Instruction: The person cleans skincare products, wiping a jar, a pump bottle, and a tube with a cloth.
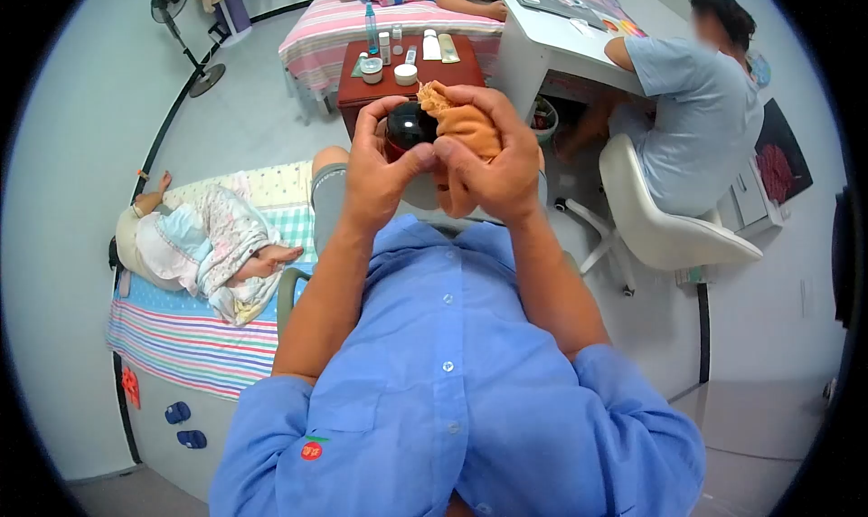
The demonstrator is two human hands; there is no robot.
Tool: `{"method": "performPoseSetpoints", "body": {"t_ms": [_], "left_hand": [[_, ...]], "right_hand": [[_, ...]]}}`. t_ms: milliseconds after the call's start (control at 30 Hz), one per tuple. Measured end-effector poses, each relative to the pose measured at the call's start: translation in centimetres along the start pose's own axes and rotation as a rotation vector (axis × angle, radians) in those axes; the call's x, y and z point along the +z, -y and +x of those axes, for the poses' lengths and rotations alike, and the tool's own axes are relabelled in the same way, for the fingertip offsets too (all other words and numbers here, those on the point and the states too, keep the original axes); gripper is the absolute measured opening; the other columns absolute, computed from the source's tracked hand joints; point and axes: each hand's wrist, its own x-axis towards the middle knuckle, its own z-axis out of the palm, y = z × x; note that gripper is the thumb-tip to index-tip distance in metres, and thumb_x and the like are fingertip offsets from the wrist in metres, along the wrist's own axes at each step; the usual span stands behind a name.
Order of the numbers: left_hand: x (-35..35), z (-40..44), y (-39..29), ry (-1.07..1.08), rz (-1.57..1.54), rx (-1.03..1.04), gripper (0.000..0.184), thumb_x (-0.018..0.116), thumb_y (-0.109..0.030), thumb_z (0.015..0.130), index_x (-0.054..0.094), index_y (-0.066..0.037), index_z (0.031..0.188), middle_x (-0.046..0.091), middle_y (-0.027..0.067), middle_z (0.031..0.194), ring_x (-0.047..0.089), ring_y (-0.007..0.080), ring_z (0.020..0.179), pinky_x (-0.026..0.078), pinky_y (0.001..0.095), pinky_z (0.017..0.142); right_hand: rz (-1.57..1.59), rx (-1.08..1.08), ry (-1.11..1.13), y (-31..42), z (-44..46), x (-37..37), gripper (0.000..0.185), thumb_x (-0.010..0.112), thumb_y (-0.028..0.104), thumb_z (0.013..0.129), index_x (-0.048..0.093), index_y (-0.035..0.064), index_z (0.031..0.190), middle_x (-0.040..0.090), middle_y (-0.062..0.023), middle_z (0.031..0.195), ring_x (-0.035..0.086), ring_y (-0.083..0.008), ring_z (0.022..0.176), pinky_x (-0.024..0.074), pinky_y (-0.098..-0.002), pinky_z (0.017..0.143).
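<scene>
Two bare hands, the left hand (378, 169) and the right hand (506, 169), are raised close together in front of a seated wearer in a blue button-up shirt (407, 363). The left grip is clamped on a glossy black rounded object (410, 124) with a reddish lower edge, fingers curled around its outer side. The right grip is closed on a bunched orange cloth (472, 132), which sits against the object's right side; part of the cloth hangs below the fingers. Both are held in the air, between the wearer and a low red-brown worktop (455, 75). On that worktop are a tall blue bottle (372, 30), a white-lidded jar (406, 75) and other small containers. Behind it is a pink-striped bed (312, 39). To the right, a person in a pale blue top (692, 101) sits on a white chair (674, 227) at a white desk (522, 37). To the left, another person lies on floor bedding (185, 347), partly under a patterned cover (237, 241).
</scene>
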Motion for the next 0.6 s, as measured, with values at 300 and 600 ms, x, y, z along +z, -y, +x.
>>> {"method": "performPoseSetpoints", "body": {"t_ms": [300,600], "left_hand": [[-0.3,-0.7,-0.1,0.161,1.091,0.319,0.07,0.086,-0.014,0.076,0.052,-0.006,0.138,0.063,0.0147,0.127,0.062,0.0345,0.116,0.051,0.0397,0.098],[0.2,0.3,-1.0,-0.091,0.006,-0.075,0.05,0.075,-0.026,0.095,0.052,-0.001,0.13,0.065,0.011,0.12,0.066,0.0217,0.11,0.056,0.0365,0.095]], "right_hand": [[-0.392,-0.461,0.329,0.6,2.2,-0.3,0.032,0.079,0.01,0.073,0.073,0.0073,0.104,0.071,-0.0106,0.105,0.069,-0.0255,0.097,0.0545,-0.0361,0.088],[0.423,0.253,-0.094,-2.7,0.5,0.4,0.034,0.076,0.012,0.088,0.065,0.0011,0.118,0.07,-0.0081,0.105,0.067,-0.013,0.091,0.0572,-0.0267,0.08]]}}
